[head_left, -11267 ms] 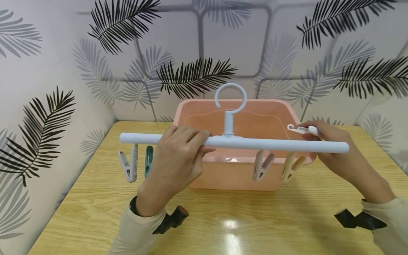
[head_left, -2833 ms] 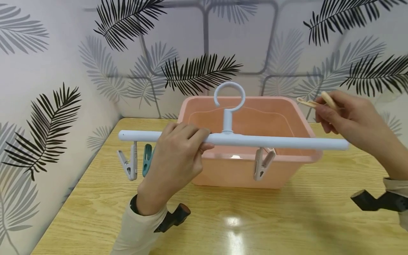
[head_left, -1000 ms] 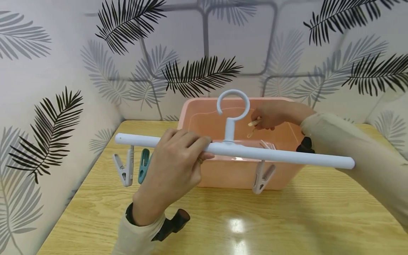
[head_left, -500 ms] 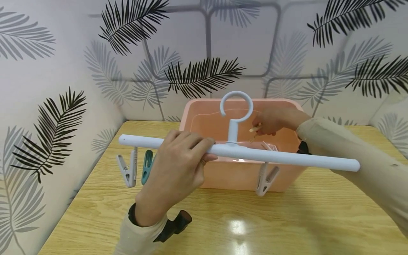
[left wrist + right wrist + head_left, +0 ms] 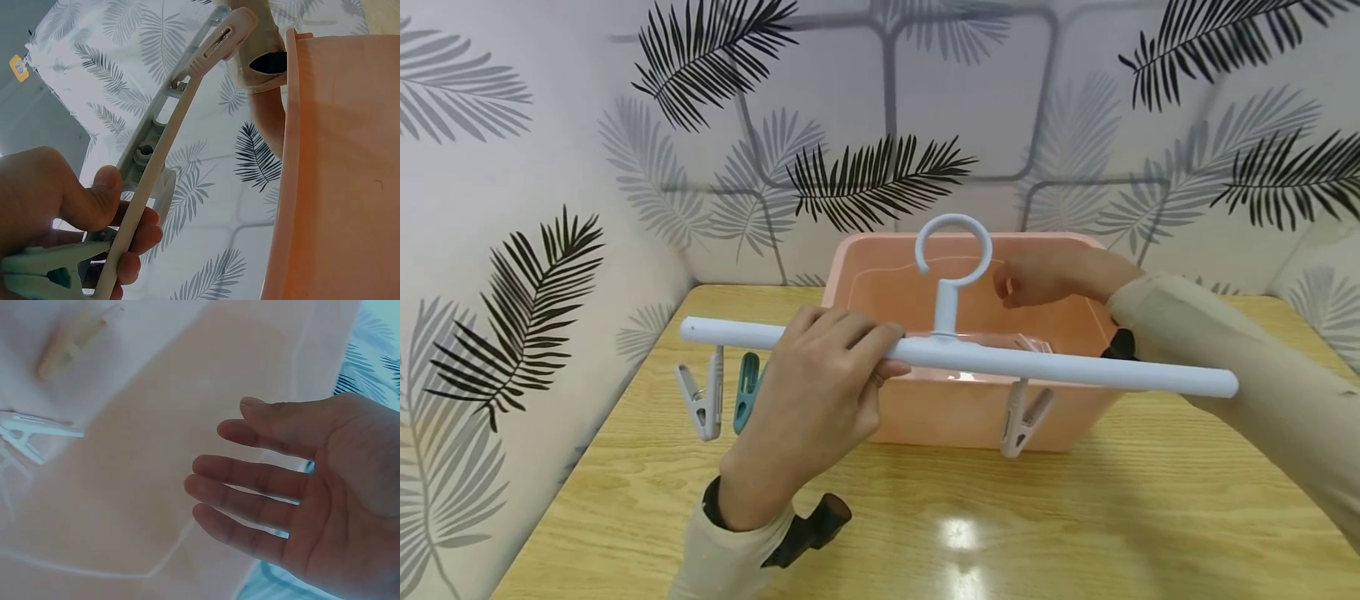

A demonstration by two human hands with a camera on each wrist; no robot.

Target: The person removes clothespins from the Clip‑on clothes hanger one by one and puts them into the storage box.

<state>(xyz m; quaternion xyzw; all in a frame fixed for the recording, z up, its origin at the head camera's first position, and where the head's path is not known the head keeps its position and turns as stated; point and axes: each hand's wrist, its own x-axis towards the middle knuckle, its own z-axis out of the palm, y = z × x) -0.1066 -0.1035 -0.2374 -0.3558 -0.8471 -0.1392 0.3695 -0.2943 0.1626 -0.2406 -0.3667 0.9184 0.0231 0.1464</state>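
My left hand [image 5: 816,392] grips the bar of a pale blue clothes hanger [image 5: 1075,367], left of its round hook. Below the bar hang a grey clip [image 5: 706,404] and a teal clip [image 5: 747,390], the latter partly behind my hand. A pinkish clip [image 5: 1024,421] hangs to the right of the hook. Inside the pink basin [image 5: 977,417], my right hand [image 5: 300,487] has its fingers extended and spread, holding nothing. A blurred beige clip [image 5: 72,347] is below it in the basin, near a white clip [image 5: 37,434].
The basin stands on a wooden table [image 5: 865,517] behind the hanger. A leaf-patterned wall covering [image 5: 962,100] rises close behind the table and on the left. My right forearm [image 5: 1240,358] passes behind the bar's right end.
A beige clip came off the bar's right end, after a white one held earlier. My right hand carried it over the basin and has let it go. My left hand keeps its grip.
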